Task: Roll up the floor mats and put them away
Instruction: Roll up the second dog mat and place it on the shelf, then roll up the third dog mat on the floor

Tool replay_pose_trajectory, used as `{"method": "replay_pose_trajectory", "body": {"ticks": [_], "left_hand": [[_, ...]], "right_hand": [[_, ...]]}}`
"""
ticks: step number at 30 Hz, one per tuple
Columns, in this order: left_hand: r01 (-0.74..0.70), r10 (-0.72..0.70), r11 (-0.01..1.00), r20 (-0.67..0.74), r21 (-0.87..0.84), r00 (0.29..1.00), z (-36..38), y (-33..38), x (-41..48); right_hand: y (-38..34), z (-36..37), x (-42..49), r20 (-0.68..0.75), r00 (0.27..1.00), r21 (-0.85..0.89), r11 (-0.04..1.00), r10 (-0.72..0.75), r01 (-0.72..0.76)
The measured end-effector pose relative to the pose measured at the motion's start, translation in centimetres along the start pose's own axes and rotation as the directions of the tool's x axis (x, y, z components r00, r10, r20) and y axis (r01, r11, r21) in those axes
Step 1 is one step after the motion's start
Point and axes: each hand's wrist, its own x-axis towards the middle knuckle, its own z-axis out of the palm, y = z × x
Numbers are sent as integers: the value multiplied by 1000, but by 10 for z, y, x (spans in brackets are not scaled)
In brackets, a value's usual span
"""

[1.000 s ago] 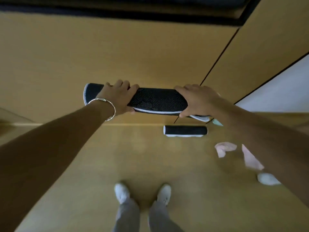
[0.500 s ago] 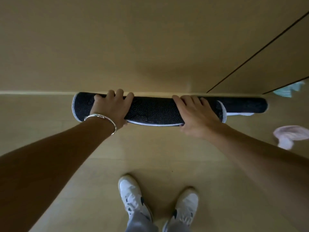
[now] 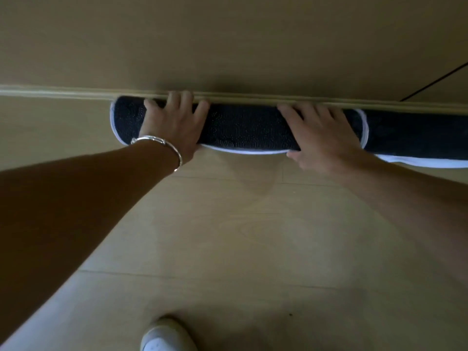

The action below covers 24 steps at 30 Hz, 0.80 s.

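Wooden floor carries the rolled mat along its far edge, against the skirting — left hand and right hand clasp it, probably to stop it uncoiling.

Pale wood-plank floor. At 12 o'clock, tight along the baseboard, a rolled dark mat (white-edged); touching its end toward 2, a second roll. At 6, a white shoe.

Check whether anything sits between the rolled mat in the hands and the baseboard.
Nothing visible does. The rolled mat lies right along the baseboard, with the left hand and right hand gripping it. A second rolled mat lies at its right end along the same baseboard, beside it rather than in its way.
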Motion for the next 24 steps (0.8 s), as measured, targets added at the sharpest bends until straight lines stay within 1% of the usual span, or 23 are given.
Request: {"method": "replay_pose_trajectory", "body": {"ticks": [3,5,9,12,13,14,17,18,20,22,24], "left_hand": [[36,-36,999,-56,0,998,18,3,17],[56,-55,998,-51,19,997,27,7,22],[85,-89,995,84,48,992,38,22,28],[98,-89,995,251,-25,964,22,16,33],[89,-75,995,285,-38,955,14,12,31],[69,-52,996,295,-48,954,4,8,25],[-17,47,992,245,-122,968,-31,-3,-3],[-45,84,987,260,-154,962,-47,-7,-13],[-110,181,970,341,-215,922,-91,-19,-32],[-189,288,947,420,-261,861,-143,-31,-49],[-252,362,926,464,-283,809,-204,-44,-63]], "right_hand": [[7,12,13,-49,999,-7,1000,10,-10],[8,21,16,-60,998,6,1000,12,-12],[4,33,17,27,1000,25,1000,14,-15],[0,20,17,139,987,38,996,79,-85],[0,11,14,168,981,43,993,98,-107],[-1,0,9,191,976,45,992,106,-117],[-6,-39,-16,228,971,54,995,71,-85],[-8,-55,-26,237,969,73,993,69,-89],[-12,-95,-46,270,960,125,986,75,-112],[-16,-145,-67,309,950,174,979,48,-106],[-14,-202,-86,319,947,213,972,23,-96]]}}
